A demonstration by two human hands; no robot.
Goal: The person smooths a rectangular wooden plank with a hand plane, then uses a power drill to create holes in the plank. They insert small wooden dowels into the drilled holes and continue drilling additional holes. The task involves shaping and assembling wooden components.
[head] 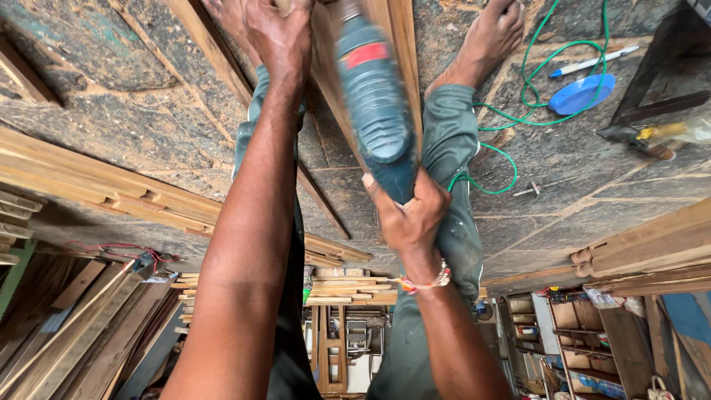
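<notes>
Overhead, the right hand [407, 215] keeps a closed grip around the rear of a blue-green power tool [374, 96], which points down onto a long wooden strip [400, 44] between the bare feet. Meanwhile the left hand [278, 37] presses flat on that strip, fingers unfurled, holding nothing.

A woodworking workshop: stacked timber battens [89, 181], wooden frames [329, 348], dusty floor [563, 185].

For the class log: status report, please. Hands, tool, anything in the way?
Right hand gripping the blue-green power tool. Left hand pressed on the wooden strip. Green cable loops beside the right leg; bare feet close to the work.
</notes>
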